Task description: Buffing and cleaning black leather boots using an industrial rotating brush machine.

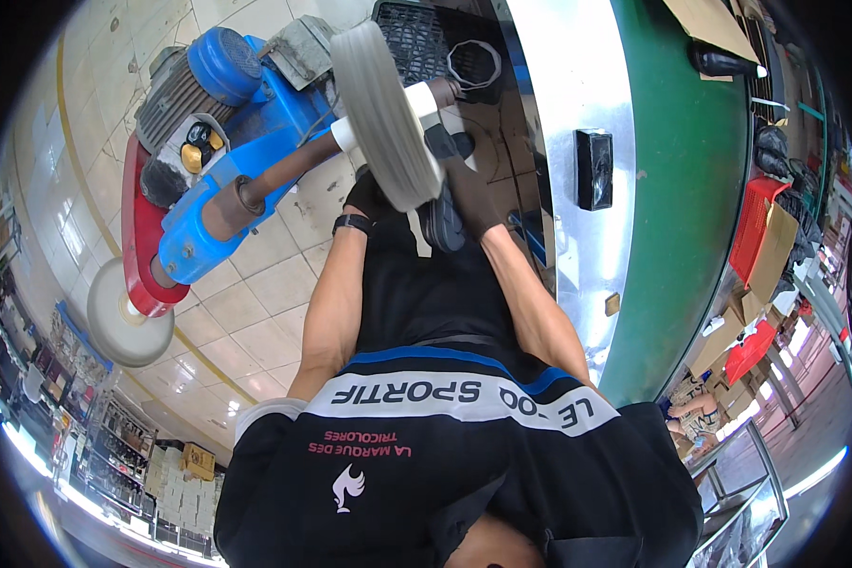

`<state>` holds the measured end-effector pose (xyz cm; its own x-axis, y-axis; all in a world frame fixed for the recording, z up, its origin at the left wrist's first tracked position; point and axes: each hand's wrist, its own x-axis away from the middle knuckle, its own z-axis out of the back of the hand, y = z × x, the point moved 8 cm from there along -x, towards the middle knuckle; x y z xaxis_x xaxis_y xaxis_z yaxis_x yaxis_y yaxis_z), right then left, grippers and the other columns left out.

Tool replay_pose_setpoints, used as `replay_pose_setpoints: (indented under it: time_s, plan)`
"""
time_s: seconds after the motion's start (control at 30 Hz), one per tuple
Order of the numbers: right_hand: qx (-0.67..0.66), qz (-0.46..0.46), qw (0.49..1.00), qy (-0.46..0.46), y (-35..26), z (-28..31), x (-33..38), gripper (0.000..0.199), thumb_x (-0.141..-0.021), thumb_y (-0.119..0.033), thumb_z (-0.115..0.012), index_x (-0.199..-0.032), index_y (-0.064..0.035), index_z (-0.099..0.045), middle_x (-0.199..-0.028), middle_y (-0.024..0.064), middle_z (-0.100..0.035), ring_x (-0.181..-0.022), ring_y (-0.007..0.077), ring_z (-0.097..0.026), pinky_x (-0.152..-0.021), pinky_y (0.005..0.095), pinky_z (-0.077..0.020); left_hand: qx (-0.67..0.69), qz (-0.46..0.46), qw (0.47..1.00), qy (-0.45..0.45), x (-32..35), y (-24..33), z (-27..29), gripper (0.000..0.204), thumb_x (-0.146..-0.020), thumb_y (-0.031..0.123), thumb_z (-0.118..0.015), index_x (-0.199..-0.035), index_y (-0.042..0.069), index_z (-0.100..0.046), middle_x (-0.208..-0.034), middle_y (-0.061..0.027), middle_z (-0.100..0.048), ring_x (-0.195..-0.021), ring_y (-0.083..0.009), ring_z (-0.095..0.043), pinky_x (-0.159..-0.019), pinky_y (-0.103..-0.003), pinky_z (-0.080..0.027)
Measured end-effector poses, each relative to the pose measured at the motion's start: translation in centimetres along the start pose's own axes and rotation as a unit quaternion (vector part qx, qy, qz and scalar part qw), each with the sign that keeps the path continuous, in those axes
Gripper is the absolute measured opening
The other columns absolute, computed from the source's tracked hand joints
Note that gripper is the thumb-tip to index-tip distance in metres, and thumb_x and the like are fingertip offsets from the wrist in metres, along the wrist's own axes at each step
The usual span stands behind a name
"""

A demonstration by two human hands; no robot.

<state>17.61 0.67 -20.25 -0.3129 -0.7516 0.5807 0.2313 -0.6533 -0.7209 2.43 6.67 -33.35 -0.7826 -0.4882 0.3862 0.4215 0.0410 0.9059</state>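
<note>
A broad pale buffing wheel [379, 118] sits on the brown shaft [293, 175] of a blue polishing machine [204, 222], right in front of me. My left hand [367, 196], in a dark glove, is at the wheel's left side; the wheel hides its fingers. To the right of the wheel is my right hand [470, 194], also dark-gloved, its fingers curled around a dark grey piece [439, 142] partly behind the wheel. What that piece is, I cannot make out. Between my wrists, below the wheel, a dark shoe [442, 224] shows.
A second pale wheel [128, 317] is at the machine's left end, by a red belt guard [140, 227]. A black crate [409, 43] stands behind. On my right runs a green bench [672, 189] with a metal edge [577, 85], bearing a black wrapped block [594, 170].
</note>
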Motion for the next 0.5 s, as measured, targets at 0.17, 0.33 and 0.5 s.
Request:
replay_pose_setpoints:
  time_s: [0.17, 0.33, 0.5]
  plan:
    - [-0.287, -0.274, 0.917, 0.037, 0.7, -1.6, -0.1, 0.051, -0.08, -0.043, -0.05, -0.099, 0.0036, -0.06, -0.102, 0.0172, -0.061, -0.093, 0.0282, -0.059, -0.08, 0.034, -0.0446, 0.34, 0.14, 0.93, -0.014, 0.4, -6.3, -0.3, 0.025, -0.085, 0.023, -0.054, -0.108, 0.013, -0.054, -0.096, -0.0037, -0.06, -0.089, -0.0174, -0.058, -0.083, -0.031, -0.048]
    - [-0.471, -0.31, 0.825, 0.021, 5.1, -4.9, -2.3, 0.048, -0.08, -0.045, -0.051, -0.091, 0.0007, -0.062, -0.087, 0.012, -0.063, -0.077, 0.0208, -0.061, -0.07, 0.029, -0.0477, 0.106, 0.082, 0.987, -0.091, -0.1, -6.3, -0.1, 0.051, -0.069, 0.018, -0.072, -0.114, 0.01, -0.049, -0.104, -0.0088, -0.061, -0.098, -0.0214, -0.058, -0.089, -0.033, -0.045]
    - [-0.451, -0.279, 0.848, -0.02, 4.6, -4.1, 1.3, 0.044, -0.079, -0.044, -0.054, -0.092, -0.0025, -0.062, -0.079, 0.0083, -0.062, -0.061, 0.0186, -0.058, -0.06, 0.028, -0.0483, -0.124, 0.123, 0.967, -0.183, 3.3, -0.2, -0.3, 0.066, -0.065, 0.02, -0.075, -0.122, 0.009, -0.044, -0.116, -0.0138, -0.056, -0.111, -0.0213, -0.052, -0.094, -0.032, -0.042]
